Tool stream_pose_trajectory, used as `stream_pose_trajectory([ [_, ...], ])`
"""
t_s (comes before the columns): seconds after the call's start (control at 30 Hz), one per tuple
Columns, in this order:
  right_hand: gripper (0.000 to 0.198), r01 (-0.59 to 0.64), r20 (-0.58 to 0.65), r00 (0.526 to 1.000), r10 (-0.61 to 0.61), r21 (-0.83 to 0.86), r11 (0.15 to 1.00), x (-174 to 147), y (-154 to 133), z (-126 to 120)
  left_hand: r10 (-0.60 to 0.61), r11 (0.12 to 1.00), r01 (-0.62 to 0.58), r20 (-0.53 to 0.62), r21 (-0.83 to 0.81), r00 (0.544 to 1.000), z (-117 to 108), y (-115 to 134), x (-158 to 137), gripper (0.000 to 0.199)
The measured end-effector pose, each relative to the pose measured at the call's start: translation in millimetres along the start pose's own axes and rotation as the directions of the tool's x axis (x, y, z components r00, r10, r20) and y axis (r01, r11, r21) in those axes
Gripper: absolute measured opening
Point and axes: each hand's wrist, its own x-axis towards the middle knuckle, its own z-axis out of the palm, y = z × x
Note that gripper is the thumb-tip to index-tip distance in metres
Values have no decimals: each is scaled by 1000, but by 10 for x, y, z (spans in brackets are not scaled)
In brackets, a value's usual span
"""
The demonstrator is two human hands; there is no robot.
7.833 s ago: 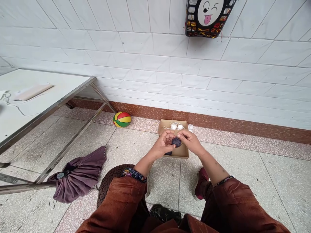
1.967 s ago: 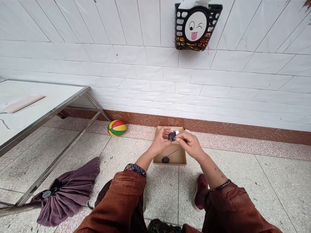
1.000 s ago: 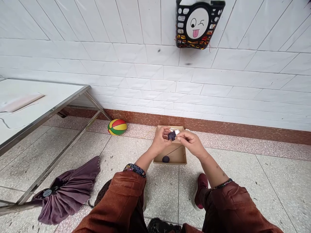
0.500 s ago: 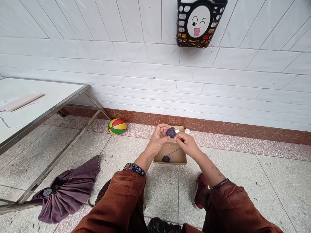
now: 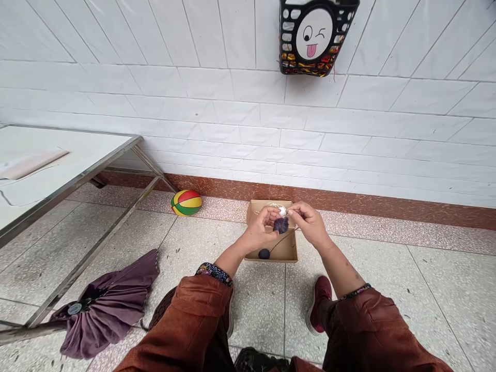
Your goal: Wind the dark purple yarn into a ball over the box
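Note:
A dark purple-grey bundle of yarn (image 5: 281,225) rests in my left hand (image 5: 262,227), whose fingers curl round its left side. Beside it, my right hand (image 5: 310,223) is closed in a pinch on a strand of the same yarn at the bundle's upper right. Below both hands sits an open cardboard box (image 5: 289,253). A small dark yarn ball (image 5: 264,253) lies in its near part, with a strand running up to the right. White yarn (image 5: 282,211) shows in the far part, partly hidden by my hands.
A striped ball (image 5: 186,202) lies on the floor by the wall. To the left stands a metal-framed table (image 5: 89,135), with a folded purple umbrella (image 5: 112,305) below its edge. A black basket (image 5: 315,39) hangs on the tiled wall. My shoe (image 5: 321,304) is right of the box.
Both hands have shifted slightly right, and the yarn bundle has moved right and lower. My right hand has pulled up from the bundle. More of the box's far part and white yarn shows.

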Motion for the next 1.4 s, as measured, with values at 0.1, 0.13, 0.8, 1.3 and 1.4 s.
stream_pose_trajectory([
  [0.1, 22, -64, -23, 998, 63, -25, 998, 14, 88, 6, -10, 975, 23, 62, -221, 998, -2, 47, -21, 55],
  [0.13, 22, -77, -9, 997, 77, -41, 996, 10, 108, 23, -12, 955, 25, 48, -294, 999, -10, 55, -21, 55],
  [0.8, 17, 174, 285, 948, -138, -105, 979, -114, -108, 184, -9, 1000, 5, -235, -18, 972, -55, -59, 52, 55],
  [1.3, 25, 38, 132, 991, -11, -204, 978, -43, 191, 203, -41, 905, -29, -155, -425, 987, -88, 25, 25, 55],
  [1.4, 22, 100, 221, 974, -53, -210, 973, -91, 156, 269, -58, 917, -55, -269, -394, 961, -130, -19, 57, 51],
])
